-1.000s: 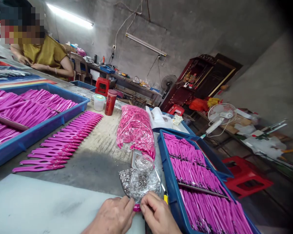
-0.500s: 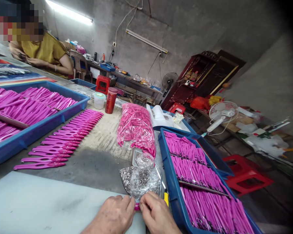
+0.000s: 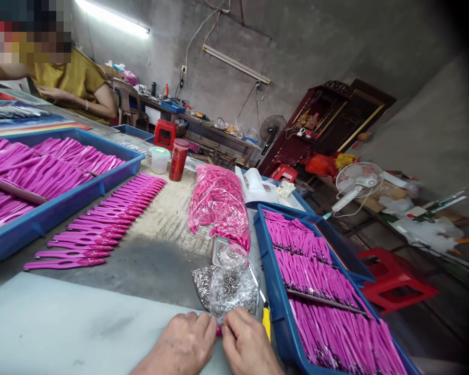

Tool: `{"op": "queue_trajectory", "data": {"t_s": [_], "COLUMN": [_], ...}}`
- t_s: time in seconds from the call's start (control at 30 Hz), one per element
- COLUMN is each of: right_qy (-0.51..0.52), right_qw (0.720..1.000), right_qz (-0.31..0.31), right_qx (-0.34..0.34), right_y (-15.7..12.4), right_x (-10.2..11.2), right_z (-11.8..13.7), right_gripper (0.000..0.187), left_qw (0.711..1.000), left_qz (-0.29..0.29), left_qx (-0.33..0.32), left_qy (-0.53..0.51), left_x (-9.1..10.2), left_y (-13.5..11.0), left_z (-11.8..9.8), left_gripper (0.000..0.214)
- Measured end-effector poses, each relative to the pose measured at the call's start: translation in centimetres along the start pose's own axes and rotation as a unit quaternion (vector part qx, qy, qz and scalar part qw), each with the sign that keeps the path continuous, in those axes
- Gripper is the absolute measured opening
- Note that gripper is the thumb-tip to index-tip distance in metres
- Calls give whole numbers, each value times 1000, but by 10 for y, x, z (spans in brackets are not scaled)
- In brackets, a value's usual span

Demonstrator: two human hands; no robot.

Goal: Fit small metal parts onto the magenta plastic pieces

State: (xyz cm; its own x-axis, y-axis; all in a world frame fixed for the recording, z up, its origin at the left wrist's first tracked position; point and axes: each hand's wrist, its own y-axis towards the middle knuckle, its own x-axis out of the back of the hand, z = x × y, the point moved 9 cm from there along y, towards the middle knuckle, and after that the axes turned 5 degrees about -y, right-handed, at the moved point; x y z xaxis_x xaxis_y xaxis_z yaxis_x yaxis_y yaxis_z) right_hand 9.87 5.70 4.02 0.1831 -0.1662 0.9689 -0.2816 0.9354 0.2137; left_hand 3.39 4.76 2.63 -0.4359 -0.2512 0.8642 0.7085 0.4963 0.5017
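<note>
My left hand [image 3: 182, 346] and my right hand [image 3: 248, 346] meet at the bottom edge of the view, fingertips pinched together on one small pink plastic piece [image 3: 219, 329], mostly hidden between them. They rest on a pale grey mat [image 3: 62, 328]. Just beyond my fingers lies a clear bag of small metal parts [image 3: 224, 285]. A yellow-handled tool [image 3: 266, 322] sits beside my right hand.
A blue tray of pink handles [image 3: 281, 307] stands to the right, another blue tray [image 3: 50, 219] to the left. A row of pink handles [image 3: 101, 224] lies on the table. A bag of pink pieces [image 3: 219, 203] and a red cup [image 3: 177, 159] stand farther back. A person in a mustard shirt [image 3: 74, 83] works at far left.
My hands have closed tighter on the pink piece, so less of it shows. The person at far left has shifted an arm.
</note>
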Motion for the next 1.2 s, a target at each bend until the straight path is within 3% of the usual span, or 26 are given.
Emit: {"op": "queue_trajectory", "data": {"t_s": [0.47,0.7,1.0,1.2], "right_qy": [9,31,61,101], "right_qw": [999,993,987,981], "right_qz": [36,56,72,89], "right_qx": [-39,-103,-132,-136], "right_y": [4,3,1,2], "right_x": [-2,-7,-18,-7], "right_z": [-1,-13,-19,-25], "right_gripper": [23,21,24,20], "left_qw": [1000,1000,1000,998], "left_qz": [-1,-24,-4,-49], "left_qx": [0,-1,16,25], "left_qy": [-4,-6,-14,-16], "left_x": [4,7,-6,9], "left_y": [1,1,-4,2], "left_z": [1,1,4,8], "left_gripper": [23,24,25,25]}}
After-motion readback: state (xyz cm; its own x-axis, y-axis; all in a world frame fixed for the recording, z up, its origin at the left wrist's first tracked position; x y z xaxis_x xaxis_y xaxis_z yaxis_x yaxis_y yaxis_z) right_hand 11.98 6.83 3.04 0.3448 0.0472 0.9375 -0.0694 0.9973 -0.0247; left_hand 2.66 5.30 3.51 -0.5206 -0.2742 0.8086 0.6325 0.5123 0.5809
